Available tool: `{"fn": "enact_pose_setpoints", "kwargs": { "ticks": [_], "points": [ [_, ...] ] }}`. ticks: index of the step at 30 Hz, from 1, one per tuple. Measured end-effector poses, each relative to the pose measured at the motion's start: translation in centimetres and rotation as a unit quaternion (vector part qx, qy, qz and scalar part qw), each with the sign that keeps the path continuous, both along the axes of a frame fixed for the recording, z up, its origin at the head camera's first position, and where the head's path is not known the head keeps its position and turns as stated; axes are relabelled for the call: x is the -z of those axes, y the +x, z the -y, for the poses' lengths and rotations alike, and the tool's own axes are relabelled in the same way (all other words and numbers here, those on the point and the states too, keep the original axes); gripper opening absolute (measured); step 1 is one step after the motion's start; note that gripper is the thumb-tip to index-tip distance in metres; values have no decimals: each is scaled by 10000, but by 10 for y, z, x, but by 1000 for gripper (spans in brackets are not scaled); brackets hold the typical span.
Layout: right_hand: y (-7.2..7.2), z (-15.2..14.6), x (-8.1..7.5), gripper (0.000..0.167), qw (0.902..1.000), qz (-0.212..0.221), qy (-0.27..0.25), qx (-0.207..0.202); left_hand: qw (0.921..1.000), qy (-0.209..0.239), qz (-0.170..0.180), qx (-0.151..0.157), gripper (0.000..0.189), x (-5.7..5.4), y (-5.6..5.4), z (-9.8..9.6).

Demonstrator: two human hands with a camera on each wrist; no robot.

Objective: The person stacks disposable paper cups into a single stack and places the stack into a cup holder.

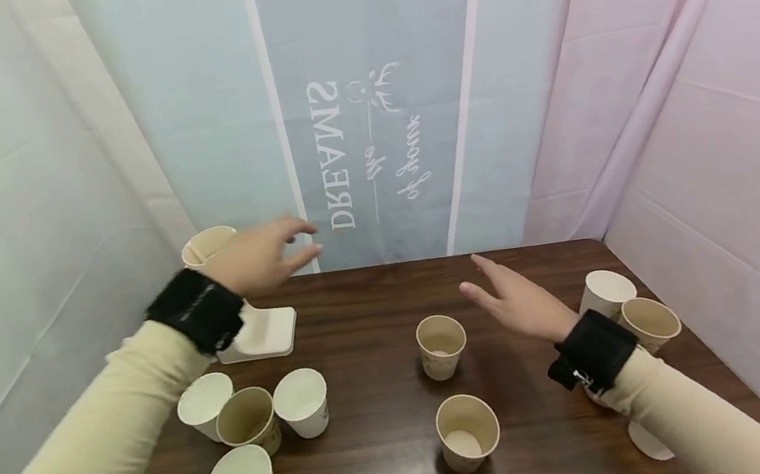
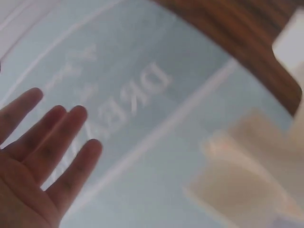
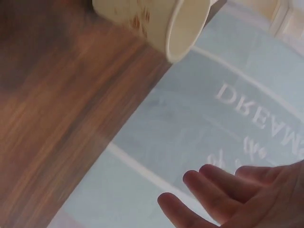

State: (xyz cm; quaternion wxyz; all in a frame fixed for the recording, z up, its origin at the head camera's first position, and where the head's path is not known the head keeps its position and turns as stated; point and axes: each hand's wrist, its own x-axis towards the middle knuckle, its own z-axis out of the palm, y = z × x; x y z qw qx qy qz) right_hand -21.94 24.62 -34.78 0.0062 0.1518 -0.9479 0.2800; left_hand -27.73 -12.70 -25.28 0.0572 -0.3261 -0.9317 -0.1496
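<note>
My left hand (image 1: pixel 264 257) is raised over the back left of the table, fingers loosely spread, holding nothing. Just behind it, partly hidden, is a tan paper cup (image 1: pixel 207 238) at a white stand (image 1: pixel 268 331); whether they touch cannot be seen. Blurred tan shapes (image 2: pixel 237 175) appear beside the hand in the left wrist view. My right hand (image 1: pixel 520 302) hovers right of centre with relaxed fingers and nothing in them. Nearest to it stands a tan paper cup (image 1: pixel 439 339), also seen as a printed cup (image 3: pixel 137 19). A second tan cup (image 1: pixel 463 439) stands nearer me.
At left cluster white cups (image 1: pixel 303 394) and a brown-tan cup (image 1: pixel 250 417). By the right edge stand a white cup (image 1: pixel 608 290) and a tan cup (image 1: pixel 650 320); my right forearm partly covers a white round piece (image 1: pixel 650 443). Cloth walls (image 1: pixel 376 22) enclose the dark table (image 1: pixel 361 306).
</note>
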Motion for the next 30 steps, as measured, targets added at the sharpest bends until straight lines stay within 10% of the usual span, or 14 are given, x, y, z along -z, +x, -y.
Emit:
{"fn": "enact_pose_setpoints", "kwargs": {
  "ticks": [5, 12, 23, 30],
  "points": [
    [31, 0, 8, 68, 9982, -264, -536, 38, 9974, 502, -241, -465, 43, -10, 16, 52],
    [74, 3, 32, 52, 9906, -504, -1272, -89, 9820, 1542, -593, -919, 52, 17, 23, 118],
    [116, 7, 89, 70, 9748, -581, -1965, -881, 9191, 2696, 1322, -2550, 97, 82, 16, 166],
    [121, 10, 109, 96, 9757, -368, -1968, -886, 9240, 1791, 2226, -2540, 112, 127, 2, 184]
  ]
}}
